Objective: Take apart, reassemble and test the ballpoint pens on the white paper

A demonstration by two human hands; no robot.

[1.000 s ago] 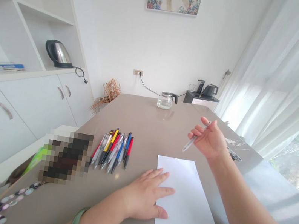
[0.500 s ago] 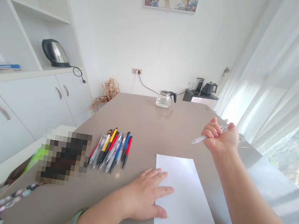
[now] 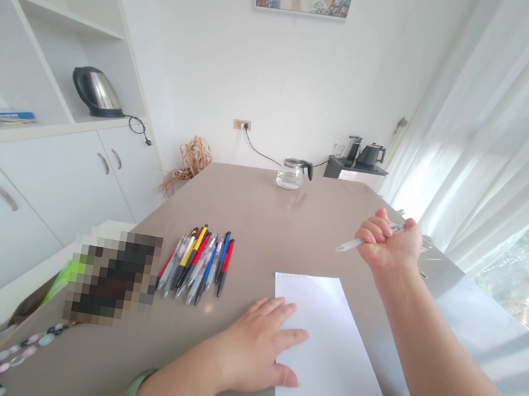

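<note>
My left hand (image 3: 260, 346) lies flat with fingers spread across the left edge of a white sheet of paper (image 3: 338, 366). Faint marks run along the paper's top edge; the rest of it looks blank. Above the table, beyond the paper's upper right corner, my right hand (image 3: 389, 239) is closed around a clear ballpoint pen (image 3: 351, 244). The pen's tapered end points left and its other end is at the thumb. To the left of the paper lies a bunch of several pens (image 3: 197, 264) in red, blue, yellow, black and clear.
A glass pot (image 3: 290, 175) with a black handle stands at the table's far end. On the left are a blurred-out dark item (image 3: 116, 278) and a bead string (image 3: 24, 347). A few small items lie by the table's right edge behind my right hand.
The pen's tapered end has shifted slightly left and up with my right hand. The paper has moved a little, its top edge slightly up and left. My left hand stays on it.
</note>
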